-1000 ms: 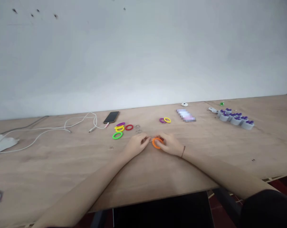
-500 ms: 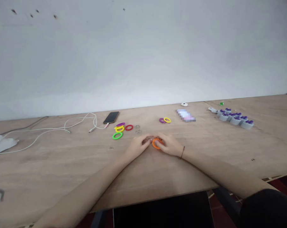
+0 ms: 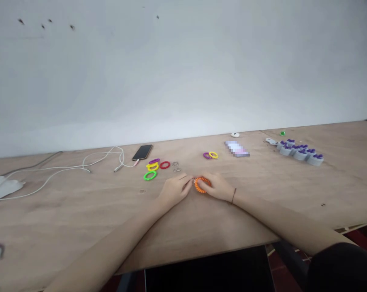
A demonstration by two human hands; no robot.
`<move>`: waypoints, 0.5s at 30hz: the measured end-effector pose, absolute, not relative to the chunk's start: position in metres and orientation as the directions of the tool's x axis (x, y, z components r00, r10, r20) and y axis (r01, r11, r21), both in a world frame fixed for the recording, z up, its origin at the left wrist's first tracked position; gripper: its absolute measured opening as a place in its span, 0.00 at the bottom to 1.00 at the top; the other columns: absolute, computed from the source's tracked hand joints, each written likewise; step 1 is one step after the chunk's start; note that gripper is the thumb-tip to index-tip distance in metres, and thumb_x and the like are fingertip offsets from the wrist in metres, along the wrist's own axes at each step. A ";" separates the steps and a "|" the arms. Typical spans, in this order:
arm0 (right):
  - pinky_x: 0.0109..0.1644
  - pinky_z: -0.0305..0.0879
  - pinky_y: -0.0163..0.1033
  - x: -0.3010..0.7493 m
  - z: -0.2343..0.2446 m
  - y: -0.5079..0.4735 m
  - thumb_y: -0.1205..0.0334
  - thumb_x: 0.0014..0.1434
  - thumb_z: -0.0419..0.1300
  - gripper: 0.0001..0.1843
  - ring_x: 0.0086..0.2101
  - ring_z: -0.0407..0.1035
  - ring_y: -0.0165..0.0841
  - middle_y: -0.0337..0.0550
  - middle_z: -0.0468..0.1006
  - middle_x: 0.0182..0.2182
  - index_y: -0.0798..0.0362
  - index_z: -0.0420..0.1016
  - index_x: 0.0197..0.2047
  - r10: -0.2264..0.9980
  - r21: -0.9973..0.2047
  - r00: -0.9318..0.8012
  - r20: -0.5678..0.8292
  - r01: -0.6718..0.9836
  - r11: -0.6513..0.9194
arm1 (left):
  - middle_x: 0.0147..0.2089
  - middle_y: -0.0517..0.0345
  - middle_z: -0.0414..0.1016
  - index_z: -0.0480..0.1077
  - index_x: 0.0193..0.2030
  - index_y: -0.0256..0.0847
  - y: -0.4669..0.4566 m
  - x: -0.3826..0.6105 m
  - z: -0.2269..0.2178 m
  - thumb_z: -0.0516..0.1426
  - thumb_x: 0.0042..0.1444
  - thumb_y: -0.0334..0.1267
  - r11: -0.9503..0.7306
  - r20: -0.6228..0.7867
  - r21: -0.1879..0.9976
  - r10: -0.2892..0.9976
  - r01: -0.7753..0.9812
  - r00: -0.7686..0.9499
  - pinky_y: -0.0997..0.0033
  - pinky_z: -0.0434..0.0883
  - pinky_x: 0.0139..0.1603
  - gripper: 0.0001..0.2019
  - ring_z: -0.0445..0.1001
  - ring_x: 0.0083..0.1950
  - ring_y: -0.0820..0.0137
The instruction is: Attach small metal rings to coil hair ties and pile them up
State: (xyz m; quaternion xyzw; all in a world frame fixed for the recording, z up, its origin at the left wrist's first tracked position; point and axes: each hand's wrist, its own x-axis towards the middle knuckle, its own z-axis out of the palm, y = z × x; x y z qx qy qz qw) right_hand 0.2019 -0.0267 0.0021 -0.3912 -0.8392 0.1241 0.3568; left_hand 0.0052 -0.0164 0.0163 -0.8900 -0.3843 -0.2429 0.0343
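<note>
Between the thumb and fingers of my right hand (image 3: 216, 185) is an orange spiral coil bracelet (image 3: 198, 186), held just above or on the table. My left hand (image 3: 176, 188) is closed in a pinch at the coil's left edge, on a small shiny metal ring (image 3: 194, 181) that is mostly hidden by the fingertips. Left of my hands lie a green coil (image 3: 150, 175), yellow coils (image 3: 152, 166), a purple coil (image 3: 154, 161) and a red coil (image 3: 165, 165). Close by are several metal rings (image 3: 176, 169).
Farther back lie a second yellow coil (image 3: 213, 155) with a purple one (image 3: 207, 155), and a blurred flat item (image 3: 236, 149). A phone (image 3: 142, 152) with a white cable (image 3: 122, 158) is at the left. Grey cups with purple tops (image 3: 300, 155) stand right.
My left fingers have closed together more, and the gap between thumb and fingers has narrowed. The orange coil stays in my right hand. The view has tilted slightly.
</note>
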 end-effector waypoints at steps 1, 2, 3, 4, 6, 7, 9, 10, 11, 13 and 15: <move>0.37 0.61 0.34 0.202 0.002 -0.027 0.61 0.61 0.49 0.11 0.33 0.70 0.31 0.41 0.77 0.34 0.51 0.70 0.43 0.734 -0.478 -0.459 0.501 0.560 0.677 | 0.33 0.56 0.71 0.71 0.42 0.42 -0.017 0.006 0.017 0.46 0.61 0.39 -0.691 0.454 0.153 0.684 0.706 0.571 0.74 0.65 0.35 0.14 0.70 0.34 0.71; 0.37 0.61 0.34 0.202 0.002 -0.028 0.62 0.61 0.50 0.11 0.32 0.70 0.30 0.40 0.77 0.34 0.51 0.70 0.43 0.723 -0.468 -0.479 0.498 0.553 0.689 | 0.32 0.56 0.71 0.72 0.40 0.42 -0.018 0.007 0.017 0.46 0.61 0.38 -0.679 0.451 0.182 0.700 0.711 0.553 0.74 0.65 0.34 0.14 0.70 0.33 0.71; 0.36 0.61 0.33 0.201 0.002 -0.028 0.62 0.60 0.50 0.10 0.32 0.70 0.30 0.39 0.77 0.34 0.50 0.70 0.44 0.714 -0.460 -0.496 0.494 0.548 0.699 | 0.31 0.57 0.71 0.72 0.39 0.42 -0.018 0.007 0.017 0.46 0.61 0.38 -0.667 0.451 0.214 0.715 0.713 0.534 0.74 0.64 0.34 0.14 0.70 0.32 0.71; 0.36 0.61 0.33 0.201 0.002 -0.028 0.63 0.60 0.51 0.10 0.31 0.69 0.29 0.39 0.77 0.33 0.50 0.70 0.43 0.709 -0.452 -0.508 0.489 0.548 0.704 | 0.31 0.57 0.71 0.72 0.38 0.42 -0.018 0.008 0.017 0.46 0.61 0.38 -0.655 0.455 0.247 0.729 0.714 0.512 0.74 0.65 0.34 0.13 0.69 0.32 0.71; 0.35 0.60 0.33 0.200 0.001 -0.028 0.64 0.59 0.52 0.10 0.29 0.69 0.29 0.38 0.77 0.32 0.50 0.70 0.44 0.704 -0.439 -0.519 0.484 0.552 0.709 | 0.33 0.58 0.72 0.72 0.38 0.42 -0.017 0.009 0.017 0.47 0.60 0.37 -0.636 0.463 0.318 0.751 0.703 0.470 0.74 0.65 0.35 0.12 0.70 0.33 0.71; 0.34 0.60 0.32 0.200 0.000 -0.028 0.64 0.59 0.52 0.10 0.29 0.69 0.28 0.38 0.77 0.31 0.50 0.70 0.44 0.704 -0.434 -0.520 0.484 0.556 0.709 | 0.33 0.58 0.73 0.72 0.38 0.42 -0.017 0.010 0.017 0.48 0.60 0.37 -0.630 0.463 0.352 0.760 0.692 0.456 0.74 0.65 0.35 0.12 0.70 0.34 0.71; 0.33 0.59 0.32 0.200 -0.001 -0.027 0.64 0.58 0.52 0.11 0.28 0.69 0.28 0.38 0.77 0.31 0.50 0.70 0.43 0.702 -0.426 -0.521 0.486 0.560 0.711 | 0.35 0.58 0.75 0.73 0.38 0.41 -0.016 0.011 0.016 0.48 0.59 0.35 -0.618 0.456 0.413 0.776 0.669 0.436 0.74 0.66 0.36 0.12 0.71 0.35 0.71; 0.33 0.59 0.32 0.200 -0.002 -0.026 0.65 0.58 0.53 0.11 0.28 0.68 0.28 0.38 0.77 0.30 0.50 0.71 0.43 0.701 -0.423 -0.522 0.486 0.561 0.712 | 0.36 0.58 0.75 0.73 0.38 0.41 -0.016 0.012 0.016 0.48 0.59 0.35 -0.611 0.451 0.437 0.784 0.660 0.426 0.74 0.66 0.36 0.11 0.71 0.35 0.71; 0.33 0.59 0.32 0.200 -0.002 -0.025 0.65 0.57 0.53 0.11 0.28 0.68 0.28 0.37 0.77 0.30 0.50 0.71 0.43 0.701 -0.422 -0.522 0.486 0.563 0.711 | 0.36 0.58 0.76 0.72 0.39 0.41 -0.016 0.012 0.015 0.49 0.58 0.34 -0.603 0.448 0.458 0.791 0.653 0.417 0.74 0.67 0.36 0.11 0.71 0.35 0.72; 0.32 0.58 0.32 0.200 -0.003 -0.025 0.65 0.56 0.54 0.11 0.27 0.68 0.28 0.37 0.77 0.30 0.50 0.71 0.43 0.709 -0.430 -0.506 0.490 0.568 0.702 | 0.36 0.59 0.76 0.71 0.42 0.41 -0.016 0.012 0.015 0.49 0.57 0.33 -0.600 0.452 0.478 0.794 0.641 0.406 0.74 0.68 0.36 0.11 0.72 0.33 0.72; 0.32 0.58 0.32 0.200 -0.004 -0.024 0.65 0.56 0.54 0.11 0.27 0.68 0.27 0.37 0.77 0.29 0.50 0.71 0.43 0.728 -0.452 -0.469 0.501 0.576 0.682 | 0.38 0.59 0.76 0.70 0.43 0.41 -0.016 0.011 0.015 0.49 0.57 0.33 -0.636 0.471 0.453 0.766 0.624 0.439 0.74 0.68 0.37 0.11 0.72 0.34 0.72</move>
